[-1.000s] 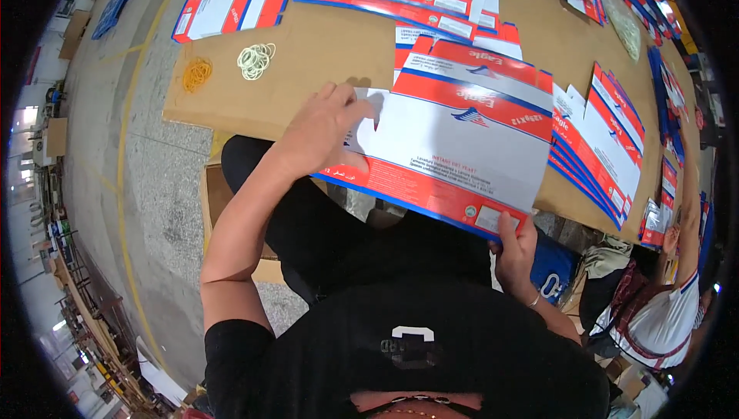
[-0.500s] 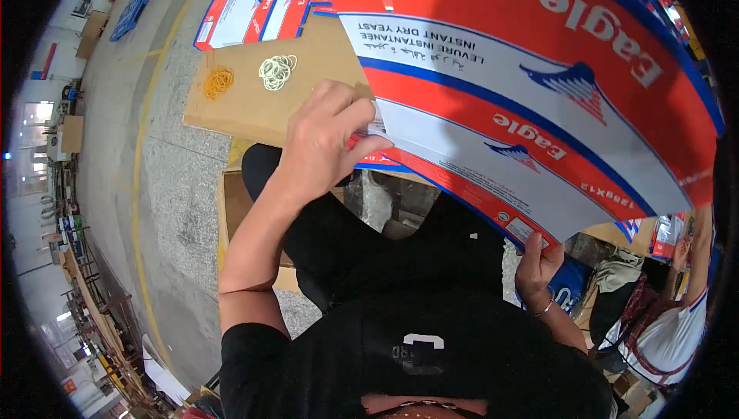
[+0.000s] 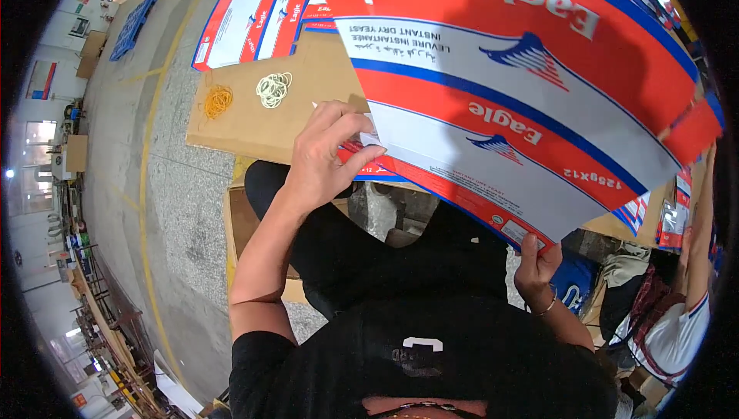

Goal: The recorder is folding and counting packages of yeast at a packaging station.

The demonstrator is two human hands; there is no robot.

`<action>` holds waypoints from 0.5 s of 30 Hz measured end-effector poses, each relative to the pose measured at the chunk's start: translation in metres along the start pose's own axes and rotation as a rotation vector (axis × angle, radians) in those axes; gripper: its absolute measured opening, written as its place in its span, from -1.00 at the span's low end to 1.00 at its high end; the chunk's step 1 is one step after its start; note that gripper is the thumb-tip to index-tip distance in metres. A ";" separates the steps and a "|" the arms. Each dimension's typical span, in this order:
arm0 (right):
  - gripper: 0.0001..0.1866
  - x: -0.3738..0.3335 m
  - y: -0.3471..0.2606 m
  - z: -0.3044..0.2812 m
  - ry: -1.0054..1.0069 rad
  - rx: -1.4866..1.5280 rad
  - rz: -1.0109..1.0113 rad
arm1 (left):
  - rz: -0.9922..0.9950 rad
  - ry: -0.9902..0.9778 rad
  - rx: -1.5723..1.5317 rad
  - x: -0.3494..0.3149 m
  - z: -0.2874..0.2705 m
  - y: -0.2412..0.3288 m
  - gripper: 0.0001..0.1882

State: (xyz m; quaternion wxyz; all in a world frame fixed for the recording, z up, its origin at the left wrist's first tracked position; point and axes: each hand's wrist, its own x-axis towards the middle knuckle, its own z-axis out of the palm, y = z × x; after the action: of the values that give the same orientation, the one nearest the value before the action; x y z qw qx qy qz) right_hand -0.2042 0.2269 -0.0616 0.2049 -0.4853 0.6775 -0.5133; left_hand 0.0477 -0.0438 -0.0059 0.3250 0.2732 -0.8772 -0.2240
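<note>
A large flat carton blank (image 3: 431, 130), red, white and blue with a ship-like emblem, is held up slanting in front of me. At its near left corner, my left hand (image 3: 331, 149) is closed, thumb and fingers pinching the edge by a small flap. Lower down at the near right corner, my right hand (image 3: 539, 273) grips the edge between thumb and fingers. Part of another printed blank (image 3: 369, 171) shows below my left fingers, mostly covered. Much of the work surface to the right is hidden behind the raised blank.
Brown cardboard (image 3: 231, 128) covers the table. On it lie orange rubber bands (image 3: 218, 102), whitish rubber bands (image 3: 274, 90) and printed blanks (image 3: 252, 26). Another person (image 3: 677, 334) sits at the right, an arm near my blank. A blue pallet (image 3: 138, 26) lies on the floor at far left.
The blank has swung slightly left at its far side, and a flap at its right end now shows more. Both hands keep their holds; the whole view has shifted a little.
</note>
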 end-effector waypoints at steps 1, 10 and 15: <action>-0.75 0.001 -0.002 0.000 -0.016 -0.100 -0.074 | -0.027 -0.008 -0.035 -0.002 0.003 -0.002 -0.69; -0.73 0.004 -0.006 -0.002 -0.064 0.136 0.119 | -0.204 -0.030 -0.138 -0.001 0.010 0.003 -0.66; -0.73 0.014 0.002 -0.001 -0.092 0.054 0.103 | -0.121 0.028 -0.104 0.002 0.008 0.003 -0.64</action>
State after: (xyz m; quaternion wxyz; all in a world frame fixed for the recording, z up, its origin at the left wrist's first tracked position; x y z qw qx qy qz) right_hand -0.2122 0.2152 -0.0601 0.2750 -0.4672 0.6774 -0.4972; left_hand 0.0404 -0.0411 -0.0092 0.3368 0.3116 -0.8416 -0.2849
